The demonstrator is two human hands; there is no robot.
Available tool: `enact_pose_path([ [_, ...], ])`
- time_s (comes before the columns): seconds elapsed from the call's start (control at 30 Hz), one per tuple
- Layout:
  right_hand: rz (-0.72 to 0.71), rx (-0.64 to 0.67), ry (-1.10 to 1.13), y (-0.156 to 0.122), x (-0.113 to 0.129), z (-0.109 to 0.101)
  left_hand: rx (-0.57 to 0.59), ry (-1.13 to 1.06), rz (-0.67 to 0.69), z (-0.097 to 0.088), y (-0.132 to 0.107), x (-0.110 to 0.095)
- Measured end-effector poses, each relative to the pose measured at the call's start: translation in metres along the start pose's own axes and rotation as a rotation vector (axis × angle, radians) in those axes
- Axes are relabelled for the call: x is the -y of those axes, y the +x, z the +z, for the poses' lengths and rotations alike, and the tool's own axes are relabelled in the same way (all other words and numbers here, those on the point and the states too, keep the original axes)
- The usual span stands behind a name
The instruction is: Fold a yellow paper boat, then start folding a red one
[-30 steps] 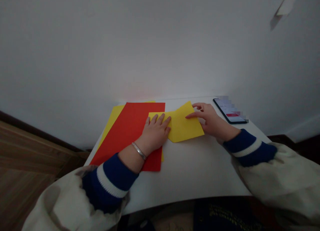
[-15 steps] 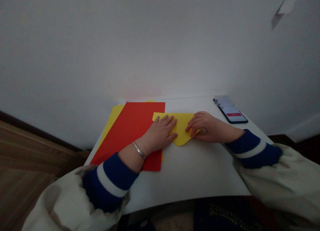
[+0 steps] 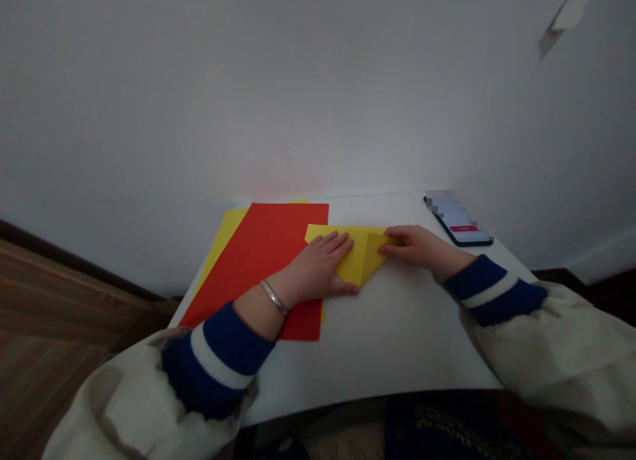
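Observation:
A folded piece of yellow paper (image 3: 355, 251) lies on the white table, its left end over a red sheet (image 3: 258, 254). My left hand (image 3: 325, 264) rests flat on the left part of the yellow paper, fingers stretched out and thumb by its lower point. On the other side, my right hand (image 3: 410, 244) pinches the paper's right corner between thumb and fingers. A flap on that side is turned over toward the middle, with a crease running down to the lower point. A silver bracelet (image 3: 274, 297) is on my left wrist.
Under the red sheet, a yellow sheet (image 3: 218, 244) shows at its edges. A phone (image 3: 464, 228) with a lit screen lies at the table's back right. Behind the white table (image 3: 387, 354) rises a pale wall (image 3: 318, 89). Wooden panelling (image 3: 59, 314) stands at the left.
The right corner of the yellow paper has been folded over, showing a flap and crease. My right hand has closed to a pinch on it; my left thumb has moved down to the lower point.

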State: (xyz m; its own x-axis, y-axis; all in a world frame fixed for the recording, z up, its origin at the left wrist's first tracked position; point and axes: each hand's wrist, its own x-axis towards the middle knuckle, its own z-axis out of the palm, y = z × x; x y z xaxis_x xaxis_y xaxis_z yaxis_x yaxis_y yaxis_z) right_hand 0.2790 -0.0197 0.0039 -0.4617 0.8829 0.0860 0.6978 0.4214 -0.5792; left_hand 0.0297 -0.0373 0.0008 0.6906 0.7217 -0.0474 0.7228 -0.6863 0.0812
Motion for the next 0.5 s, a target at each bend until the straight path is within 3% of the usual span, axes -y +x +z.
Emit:
enact_pose_path([
  [0.17,0.084,-0.053,-0.014,0.0037,0.0006,0.0042,0.018,-0.009,-0.023,0.0006,0.0007,-0.0042],
  [0.5,0.044,-0.053,-0.318,0.0075,0.0014,0.0069,0.114,-0.054,-0.082,-0.0031,0.0051,-0.0102],
])
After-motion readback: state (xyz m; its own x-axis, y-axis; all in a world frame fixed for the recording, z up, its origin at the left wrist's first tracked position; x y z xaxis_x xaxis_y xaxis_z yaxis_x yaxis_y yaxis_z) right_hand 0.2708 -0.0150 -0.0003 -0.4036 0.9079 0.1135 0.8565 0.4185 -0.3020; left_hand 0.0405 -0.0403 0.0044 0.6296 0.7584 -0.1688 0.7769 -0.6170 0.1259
